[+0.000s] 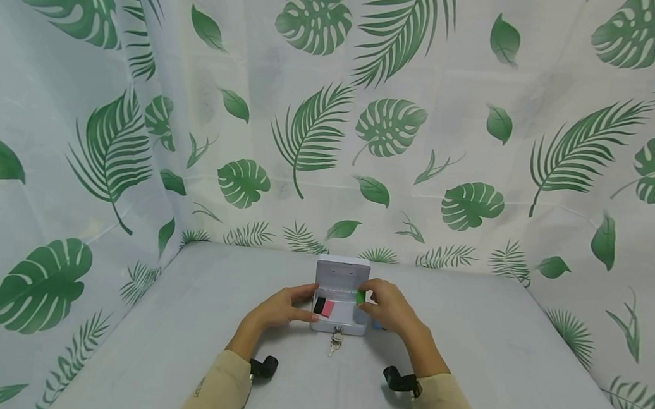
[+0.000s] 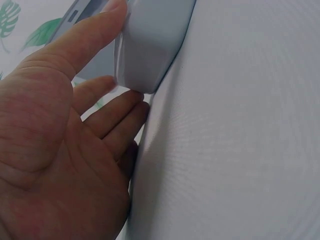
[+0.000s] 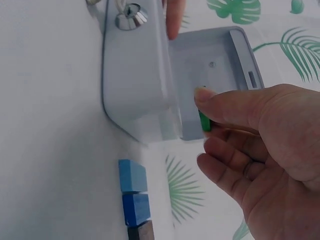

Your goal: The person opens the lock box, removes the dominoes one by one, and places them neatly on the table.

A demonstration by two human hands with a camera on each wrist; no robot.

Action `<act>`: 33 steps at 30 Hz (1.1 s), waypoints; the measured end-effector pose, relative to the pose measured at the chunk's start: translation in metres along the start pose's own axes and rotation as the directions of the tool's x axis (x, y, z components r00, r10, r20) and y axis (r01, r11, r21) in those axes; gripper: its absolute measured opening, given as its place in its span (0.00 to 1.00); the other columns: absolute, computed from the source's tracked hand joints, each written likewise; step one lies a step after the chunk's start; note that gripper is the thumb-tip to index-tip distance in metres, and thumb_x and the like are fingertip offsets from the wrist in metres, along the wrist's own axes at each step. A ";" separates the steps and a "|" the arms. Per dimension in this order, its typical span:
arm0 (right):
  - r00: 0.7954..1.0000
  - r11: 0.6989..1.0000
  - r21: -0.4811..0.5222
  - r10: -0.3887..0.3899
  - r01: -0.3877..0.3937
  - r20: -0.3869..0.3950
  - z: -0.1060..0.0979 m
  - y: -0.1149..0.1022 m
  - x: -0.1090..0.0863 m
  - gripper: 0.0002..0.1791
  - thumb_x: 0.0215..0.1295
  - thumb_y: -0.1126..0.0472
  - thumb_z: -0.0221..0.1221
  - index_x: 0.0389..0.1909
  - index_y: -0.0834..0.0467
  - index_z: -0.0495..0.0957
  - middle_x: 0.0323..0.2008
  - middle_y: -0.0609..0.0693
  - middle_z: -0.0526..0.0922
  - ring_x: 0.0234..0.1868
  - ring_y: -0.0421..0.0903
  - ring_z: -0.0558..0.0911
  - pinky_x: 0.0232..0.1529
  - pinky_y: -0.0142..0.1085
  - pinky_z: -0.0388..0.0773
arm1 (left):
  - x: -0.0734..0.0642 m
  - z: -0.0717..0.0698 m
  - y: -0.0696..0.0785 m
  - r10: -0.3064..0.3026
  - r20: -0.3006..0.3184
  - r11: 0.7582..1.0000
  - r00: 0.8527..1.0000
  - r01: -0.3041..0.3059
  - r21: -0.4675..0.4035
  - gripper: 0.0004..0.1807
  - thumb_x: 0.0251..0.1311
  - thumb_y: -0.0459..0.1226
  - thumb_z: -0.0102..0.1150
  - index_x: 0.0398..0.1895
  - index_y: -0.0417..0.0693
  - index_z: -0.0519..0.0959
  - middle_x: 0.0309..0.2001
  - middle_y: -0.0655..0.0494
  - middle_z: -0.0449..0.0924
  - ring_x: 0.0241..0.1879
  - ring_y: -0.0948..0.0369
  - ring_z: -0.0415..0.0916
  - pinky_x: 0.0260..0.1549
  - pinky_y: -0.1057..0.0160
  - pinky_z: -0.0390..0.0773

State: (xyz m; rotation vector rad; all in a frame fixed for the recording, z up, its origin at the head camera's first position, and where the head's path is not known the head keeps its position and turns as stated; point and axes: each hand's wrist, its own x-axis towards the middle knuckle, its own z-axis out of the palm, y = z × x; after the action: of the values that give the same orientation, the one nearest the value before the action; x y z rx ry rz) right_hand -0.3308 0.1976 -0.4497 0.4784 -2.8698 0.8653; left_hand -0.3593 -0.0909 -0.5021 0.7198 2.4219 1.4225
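A pale grey metal cash box (image 1: 353, 328) stands on the table with its lid (image 1: 342, 274) raised, and keys (image 1: 335, 342) hang from its front lock. Inside, at the left, lie a black block (image 1: 319, 305) and a pink block (image 1: 328, 308). My left hand (image 1: 279, 306) rests against the box's left side, its thumb by the front rim and its fingers extended along the side wall. Between thumb and fingers, my right hand (image 1: 391, 304) pinches a small green block (image 3: 205, 121) at the box's right edge. The fingers partly hide the block.
Right of the box, a light blue block (image 3: 133, 176), a dark blue block (image 3: 136, 209) and a dark brownish block (image 3: 142, 231) stand in a row on the table. A white leaf-patterned curtain (image 1: 315, 216) borders the white tabletop (image 1: 181, 334) at the back and sides.
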 end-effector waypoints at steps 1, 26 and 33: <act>1.000 1.000 0.001 0.002 -0.002 0.005 -0.001 0.001 0.000 0.18 0.63 0.66 0.71 0.53 0.64 0.85 0.49 0.54 0.87 0.43 0.49 0.81 0.44 0.44 0.81 | 0.000 0.000 0.000 0.001 0.000 1.000 1.000 -0.001 0.000 0.50 0.56 0.51 0.78 0.80 0.52 0.64 0.79 0.56 0.65 0.79 0.54 0.60 0.80 0.46 0.56; 0.994 0.998 0.026 0.059 -0.061 0.094 -0.019 0.020 -0.006 0.20 0.62 0.65 0.72 0.55 0.60 0.84 0.41 0.51 0.84 0.39 0.46 0.76 0.38 0.39 0.76 | 0.000 0.002 -0.001 0.016 -0.003 1.000 1.000 -0.017 -0.007 0.48 0.58 0.48 0.77 0.80 0.51 0.65 0.77 0.52 0.68 0.79 0.51 0.62 0.79 0.43 0.56; 0.993 0.997 0.041 0.063 -0.067 0.101 -0.022 0.024 -0.007 0.20 0.63 0.63 0.72 0.55 0.59 0.83 0.43 0.51 0.84 0.41 0.47 0.77 0.38 0.38 0.77 | -0.001 0.002 0.002 0.003 -0.008 1.000 1.000 -0.003 -0.013 0.48 0.57 0.48 0.78 0.80 0.50 0.65 0.77 0.52 0.68 0.78 0.51 0.62 0.79 0.43 0.56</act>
State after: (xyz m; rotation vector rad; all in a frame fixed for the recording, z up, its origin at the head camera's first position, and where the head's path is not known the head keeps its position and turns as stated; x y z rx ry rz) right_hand -0.3319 0.2308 -0.4449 0.4476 -2.9780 0.9427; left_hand -0.3577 -0.0895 -0.5015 0.7167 2.4161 1.4439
